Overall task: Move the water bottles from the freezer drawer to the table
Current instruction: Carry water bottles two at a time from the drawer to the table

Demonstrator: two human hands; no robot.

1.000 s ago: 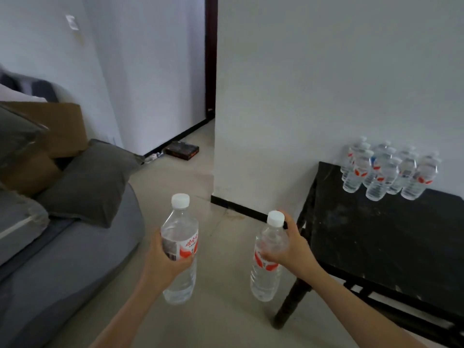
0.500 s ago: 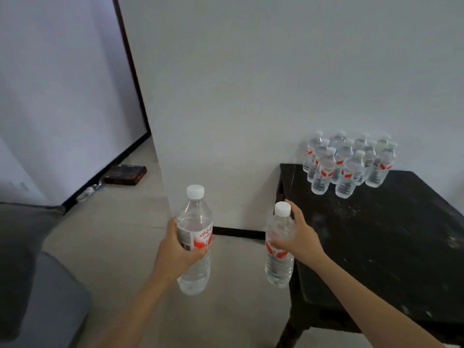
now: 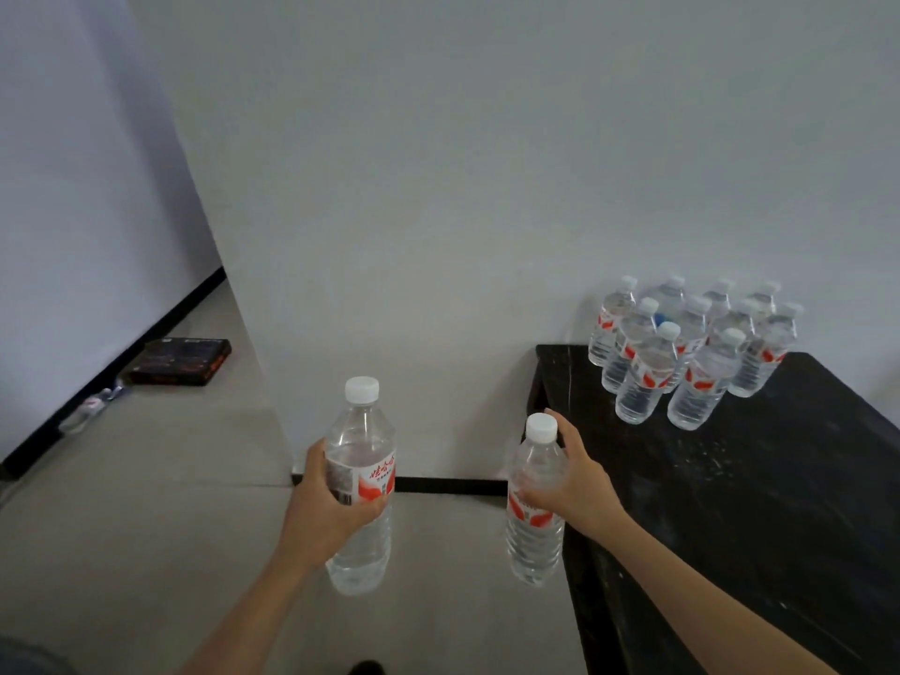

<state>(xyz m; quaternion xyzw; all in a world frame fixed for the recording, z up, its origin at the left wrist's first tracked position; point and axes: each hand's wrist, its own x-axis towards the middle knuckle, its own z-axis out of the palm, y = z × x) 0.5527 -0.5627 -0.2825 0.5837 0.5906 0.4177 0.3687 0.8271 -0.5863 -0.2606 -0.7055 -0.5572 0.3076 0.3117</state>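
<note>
Head view: left grip (image 3: 326,509) wraps the label band of left bottle (image 3: 360,431); right grip (image 3: 572,484) wraps the shoulder of right bottle (image 3: 535,543). Both bottles are upright, long axis vertical, held over the floor. The counter (image 3: 779,504) lies ahead-right, and the right grip is nearer, just beside its left edge. The bottle cluster (image 3: 682,362) stands at the far corner by the wall. Bottles are clear and full, with white caps and red-white labels. Judgement: set-down calls for a rightward carry, landing in front of the cluster.
</note>
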